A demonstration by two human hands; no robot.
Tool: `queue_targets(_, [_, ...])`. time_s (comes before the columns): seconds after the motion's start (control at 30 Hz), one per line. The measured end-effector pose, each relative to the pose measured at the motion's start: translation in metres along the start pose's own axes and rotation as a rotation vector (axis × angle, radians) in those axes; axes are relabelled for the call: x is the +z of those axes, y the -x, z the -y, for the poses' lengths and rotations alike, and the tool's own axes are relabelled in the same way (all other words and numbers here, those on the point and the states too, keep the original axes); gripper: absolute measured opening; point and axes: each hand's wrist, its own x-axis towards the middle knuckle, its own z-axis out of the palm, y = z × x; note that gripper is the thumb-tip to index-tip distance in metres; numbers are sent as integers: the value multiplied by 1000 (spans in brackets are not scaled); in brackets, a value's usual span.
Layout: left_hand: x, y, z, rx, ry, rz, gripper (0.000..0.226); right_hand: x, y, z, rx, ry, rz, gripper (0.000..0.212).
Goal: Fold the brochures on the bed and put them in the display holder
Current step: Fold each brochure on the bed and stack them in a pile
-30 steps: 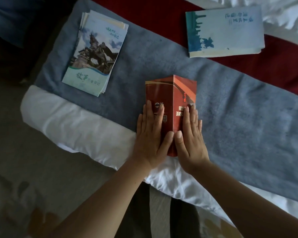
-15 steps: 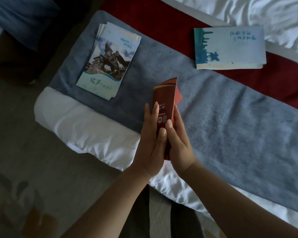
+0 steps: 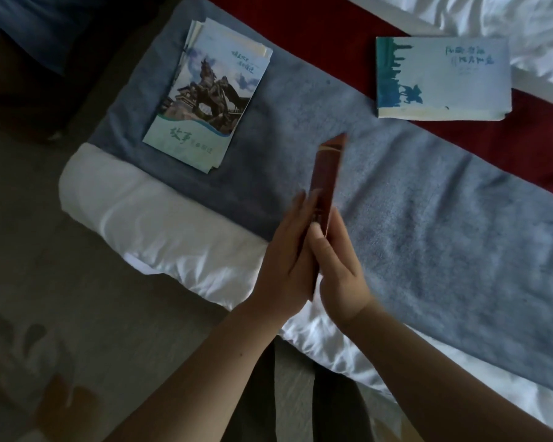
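Red brochure (image 3: 324, 173) is pressed upright, edge-on, between flattened left hand (image 3: 286, 256) and right hand (image 3: 340, 272), above grey blanket (image 3: 428, 218).

Bedroom, most likely a hotel room. Evidence: bed (image 3: 173, 212) made up with tight white sheets, rumpled white duvet (image 3: 508, 23) at the top right, dark red runner (image 3: 316, 36) laid across it, grey-blue towel (image 3: 428, 218) spread over the edge. Patterned carpet (image 3: 29, 346) on the floor with a leaf motif. Tourist leaflets on the bed: stack of horse-statue brochures (image 3: 208, 100) with Chinese text, and a pale blue skyline stack (image 3: 441, 78). Dim indoor light.
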Motion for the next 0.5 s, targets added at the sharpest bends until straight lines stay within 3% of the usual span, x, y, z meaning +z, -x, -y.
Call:
queue_targets(0.2, [-9, -5, 6, 156, -156, -39, 51, 9, -8, 4, -50, -16, -52, 48])
queue_targets(0.27, [-15, -8, 13, 199, -247, -44, 49, 9, -11, 7, -45, 80, -73, 57])
queue_targets(0.33, [-20, -11, 23, 233, -439, -39, 49, 7, -15, 1, -40, 361, -124, 71])
queue_targets(0.43, [-22, -13, 38, 163, -659, 13, 65, 0, -22, -14, -36, 975, -100, 80])
queue_targets(0.5, [-20, -10, 46, 120, -709, 28, 61, -1, -24, -19, -37, 1061, -46, 78])
